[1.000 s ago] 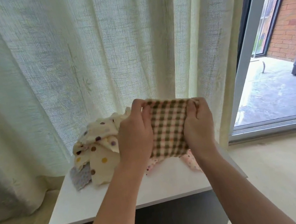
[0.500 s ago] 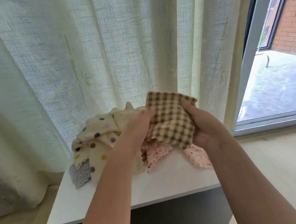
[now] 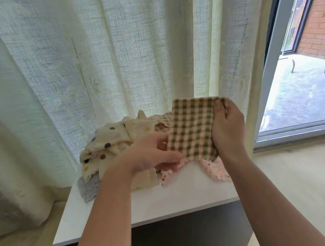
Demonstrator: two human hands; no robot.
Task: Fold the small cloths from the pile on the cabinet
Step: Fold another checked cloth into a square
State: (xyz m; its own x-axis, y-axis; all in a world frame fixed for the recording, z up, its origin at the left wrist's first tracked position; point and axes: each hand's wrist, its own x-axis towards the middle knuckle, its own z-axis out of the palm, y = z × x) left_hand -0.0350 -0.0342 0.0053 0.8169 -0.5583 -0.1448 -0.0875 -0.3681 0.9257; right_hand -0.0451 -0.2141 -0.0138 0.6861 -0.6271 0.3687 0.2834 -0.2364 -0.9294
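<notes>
A pale, sheer curtain (image 3: 105,57) hangs in folds across most of the view, reaching down behind the cabinet; to its right stands a grey sliding door frame (image 3: 280,42), and through the opening show paved ground (image 3: 302,102) and a red brick wall (image 3: 321,21); light wooden floor (image 3: 304,186) runs on both sides of the cabinet. The cabinet (image 3: 185,241) has a dark body and a white worktop (image 3: 179,200), whose near half is bare.

The pile of small cloths (image 3: 117,138) lies crumpled at the back of the worktop, against the curtain. A brown-and-cream checked cloth (image 3: 192,131) is held above the right part of the pile, spread almost flat and tilted, its face toward the camera.

The right hand (image 3: 228,127) is clamped on the cloth's right edge, thumb on the front near the top corner, fingers behind. The left hand (image 3: 151,154) reaches to the cloth's lower left edge, with some fingers passing behind it; whether it pinches the cloth I cannot tell, as that part is blurred.

In the pile, a cream cloth with coloured dots (image 3: 105,144) lies on top at the left; a grey cloth (image 3: 88,186) pokes out at the front left corner; a pink speckled cloth (image 3: 215,168) with a scalloped edge lies flat on the worktop under the checked one.
</notes>
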